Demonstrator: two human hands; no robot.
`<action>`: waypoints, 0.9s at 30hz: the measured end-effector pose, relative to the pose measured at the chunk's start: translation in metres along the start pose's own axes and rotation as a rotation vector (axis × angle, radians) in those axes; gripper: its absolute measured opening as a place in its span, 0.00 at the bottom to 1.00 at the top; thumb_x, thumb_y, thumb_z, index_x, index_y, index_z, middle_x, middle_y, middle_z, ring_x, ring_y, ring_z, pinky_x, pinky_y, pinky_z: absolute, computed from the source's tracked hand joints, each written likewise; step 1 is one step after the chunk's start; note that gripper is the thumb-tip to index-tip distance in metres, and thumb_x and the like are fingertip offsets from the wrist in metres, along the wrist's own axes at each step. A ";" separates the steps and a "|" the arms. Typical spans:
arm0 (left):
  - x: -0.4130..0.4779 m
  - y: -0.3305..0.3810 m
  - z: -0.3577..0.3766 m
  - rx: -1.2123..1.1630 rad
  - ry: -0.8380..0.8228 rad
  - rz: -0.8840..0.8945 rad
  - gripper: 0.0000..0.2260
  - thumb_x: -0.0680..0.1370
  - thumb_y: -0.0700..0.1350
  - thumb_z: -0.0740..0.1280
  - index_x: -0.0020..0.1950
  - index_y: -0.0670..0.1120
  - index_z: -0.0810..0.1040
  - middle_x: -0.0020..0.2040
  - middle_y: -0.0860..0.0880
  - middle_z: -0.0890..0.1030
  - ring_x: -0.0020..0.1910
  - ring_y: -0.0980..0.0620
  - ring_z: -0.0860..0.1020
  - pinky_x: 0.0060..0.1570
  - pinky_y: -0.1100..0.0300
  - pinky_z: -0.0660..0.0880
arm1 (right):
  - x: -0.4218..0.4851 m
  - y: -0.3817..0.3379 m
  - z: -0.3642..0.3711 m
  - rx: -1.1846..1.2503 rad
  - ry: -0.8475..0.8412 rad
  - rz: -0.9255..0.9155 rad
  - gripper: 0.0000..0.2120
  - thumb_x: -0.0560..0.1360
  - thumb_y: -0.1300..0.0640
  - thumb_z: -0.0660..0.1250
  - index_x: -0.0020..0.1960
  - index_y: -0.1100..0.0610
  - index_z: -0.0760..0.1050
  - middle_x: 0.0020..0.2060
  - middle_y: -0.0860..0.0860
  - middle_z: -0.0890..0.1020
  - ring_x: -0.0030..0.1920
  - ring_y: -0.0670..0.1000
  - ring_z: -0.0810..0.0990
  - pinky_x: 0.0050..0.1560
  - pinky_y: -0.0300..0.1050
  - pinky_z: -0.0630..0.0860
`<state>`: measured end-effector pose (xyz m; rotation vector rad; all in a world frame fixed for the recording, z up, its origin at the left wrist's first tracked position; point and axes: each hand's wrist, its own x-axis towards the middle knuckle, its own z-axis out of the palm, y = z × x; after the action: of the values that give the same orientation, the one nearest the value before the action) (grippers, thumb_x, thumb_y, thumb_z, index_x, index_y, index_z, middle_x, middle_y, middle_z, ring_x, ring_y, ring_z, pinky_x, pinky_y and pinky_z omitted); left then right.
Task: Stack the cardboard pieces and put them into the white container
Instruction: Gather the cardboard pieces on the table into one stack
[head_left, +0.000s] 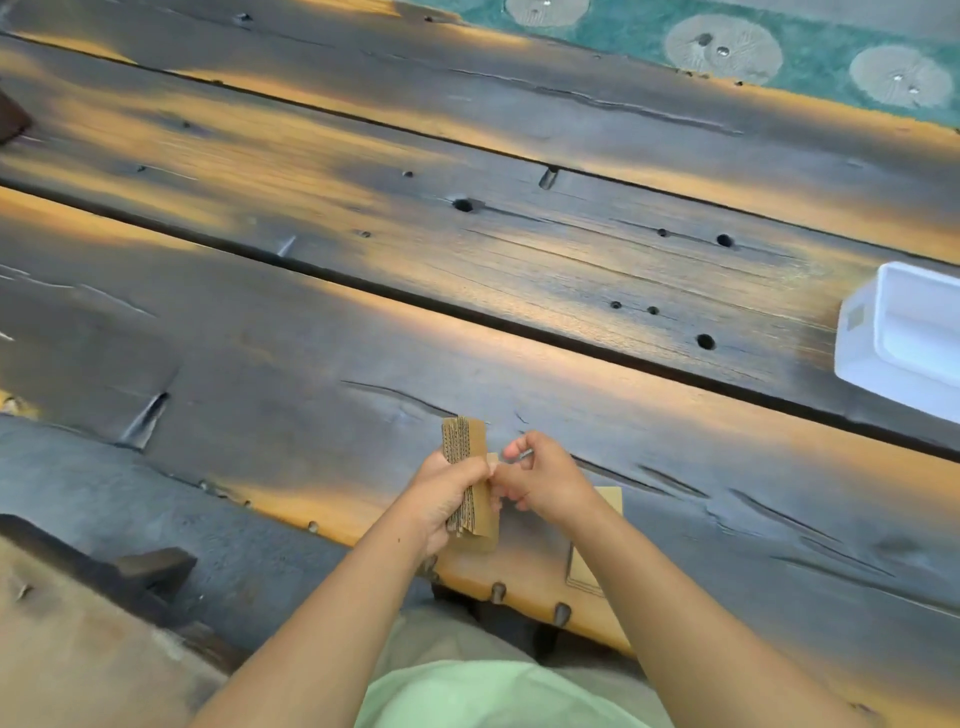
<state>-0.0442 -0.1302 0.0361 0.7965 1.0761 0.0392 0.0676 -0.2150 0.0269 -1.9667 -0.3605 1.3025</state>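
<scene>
My left hand (448, 493) grips a stack of brown corrugated cardboard pieces (467, 441), held on edge just above the table's near edge. My right hand (540, 478) is right beside the stack, its fingertips pinched at the stack's right side on a small cardboard piece. Another flat cardboard piece (589, 566) lies on the table under my right forearm, partly hidden. The white container (865, 358) stands open at the far right, cut off by the frame's edge, well away from both hands.
The wooden table (363, 249) is made of dark, weathered planks with gaps, cracks and knot holes. A green patterned carpet (649, 31) lies beyond its far edge. A wooden bench (78, 623) sits at the lower left.
</scene>
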 end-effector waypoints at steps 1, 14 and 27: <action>0.003 -0.002 -0.007 0.010 0.040 0.001 0.08 0.66 0.38 0.69 0.44 0.38 0.78 0.34 0.39 0.81 0.28 0.46 0.78 0.34 0.56 0.76 | 0.002 0.003 0.007 -0.061 0.030 0.005 0.12 0.74 0.54 0.71 0.52 0.57 0.70 0.34 0.50 0.79 0.36 0.51 0.78 0.42 0.47 0.76; 0.021 -0.022 -0.066 0.331 0.157 -0.059 0.11 0.72 0.43 0.65 0.54 0.45 0.75 0.34 0.43 0.84 0.38 0.43 0.83 0.50 0.40 0.82 | -0.002 0.038 0.049 -0.126 0.255 0.237 0.12 0.75 0.58 0.66 0.50 0.67 0.78 0.44 0.65 0.83 0.47 0.62 0.81 0.50 0.53 0.77; 0.021 -0.024 -0.070 0.141 0.152 -0.161 0.15 0.76 0.39 0.65 0.59 0.31 0.77 0.47 0.36 0.82 0.35 0.45 0.82 0.40 0.50 0.81 | 0.015 0.052 0.058 0.118 0.280 0.311 0.03 0.76 0.62 0.68 0.44 0.56 0.77 0.41 0.54 0.81 0.42 0.53 0.79 0.47 0.50 0.76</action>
<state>-0.0979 -0.1003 -0.0106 0.8409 1.2948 -0.1155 0.0148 -0.2178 -0.0323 -2.1243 0.1604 1.1783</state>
